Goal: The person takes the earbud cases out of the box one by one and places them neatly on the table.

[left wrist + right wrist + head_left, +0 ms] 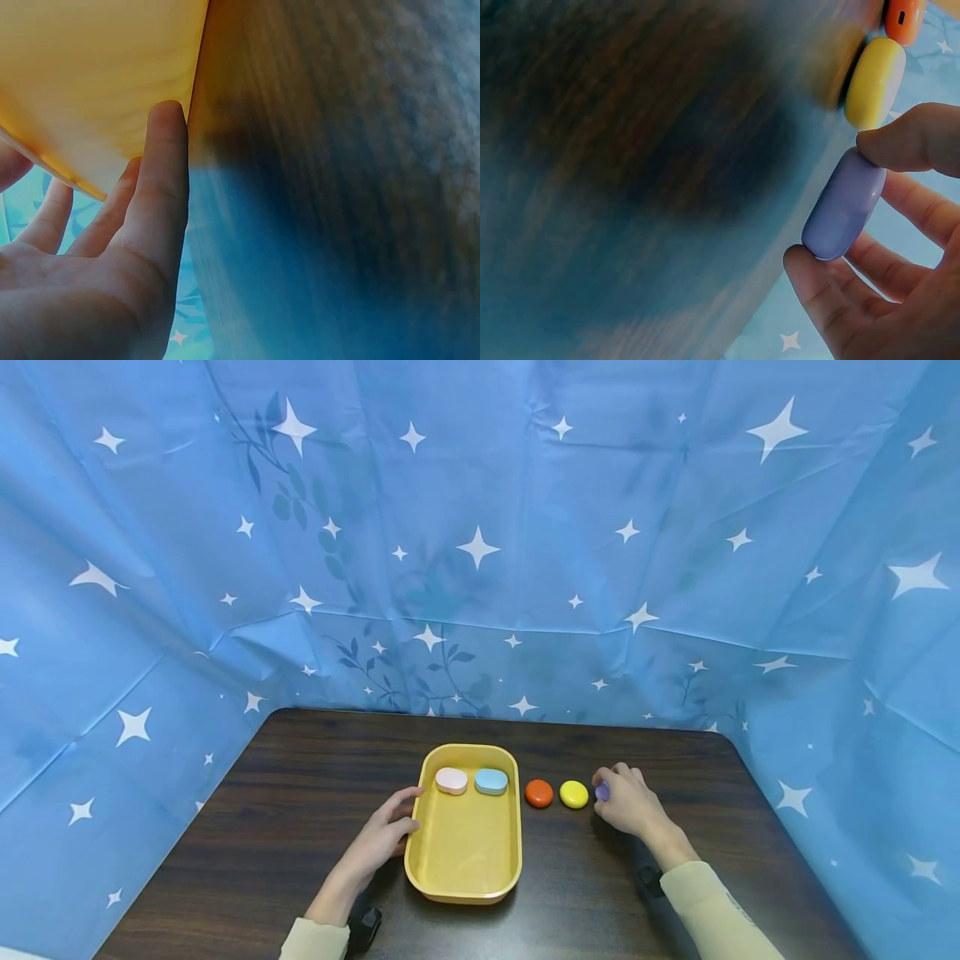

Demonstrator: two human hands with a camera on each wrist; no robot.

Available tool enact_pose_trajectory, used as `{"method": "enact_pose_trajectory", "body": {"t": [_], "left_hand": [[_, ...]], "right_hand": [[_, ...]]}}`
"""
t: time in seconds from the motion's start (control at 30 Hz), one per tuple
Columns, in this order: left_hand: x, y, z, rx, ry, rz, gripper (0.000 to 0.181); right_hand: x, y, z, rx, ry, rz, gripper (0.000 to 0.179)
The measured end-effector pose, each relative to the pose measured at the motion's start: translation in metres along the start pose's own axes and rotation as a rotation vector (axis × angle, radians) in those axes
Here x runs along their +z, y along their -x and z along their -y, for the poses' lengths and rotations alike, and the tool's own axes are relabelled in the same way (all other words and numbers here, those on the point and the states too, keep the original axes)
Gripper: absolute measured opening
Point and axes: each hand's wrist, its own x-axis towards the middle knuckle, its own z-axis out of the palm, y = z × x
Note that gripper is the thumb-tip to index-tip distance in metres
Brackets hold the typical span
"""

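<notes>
A yellow tray (465, 860) stands on the table with a pink rounded oblong piece (452, 781) and a light blue one (491, 782) lying side by side at its far end. My left hand (378, 839) is at the tray's left side; its fairly straight fingers (161, 157) touch the outer wall. My right hand (633, 802) pinches a smooth purple disc (844, 204) between thumb and fingertip. Just left of it sits a glossy yellow disc (573, 794), then an orange-red disc (539, 793) nearest the tray. A small dark slot shows in the orange-red disc's side in the right wrist view.
The dark wood-grain table (300, 810) ends at a rounded far edge. Behind it and to the sides hangs a blue curtain (525, 577) with white stars. A dark band (649, 878) sits at the right wrist.
</notes>
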Motion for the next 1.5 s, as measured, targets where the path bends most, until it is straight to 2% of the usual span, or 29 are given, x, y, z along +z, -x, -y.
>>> {"method": "enact_pose_trajectory", "body": {"t": [0.37, 0.83, 1.5], "left_hand": [[0.000, -0.001, 0.001, 0.001, 0.007, 0.003, 0.053], [-0.001, -0.003, 0.002, 0.013, 0.010, 0.021, 0.054], [-0.002, -0.002, 0.003, 0.018, 0.013, 0.021, 0.054]], "right_hand": [[0.006, -0.003, -0.005, 0.019, 0.026, 0.041, 0.034], [0.003, 0.002, -0.001, -0.009, 0.044, 0.029, 0.032], [-0.014, -0.003, 0.015, -0.050, 0.091, -0.043, 0.027]]}}
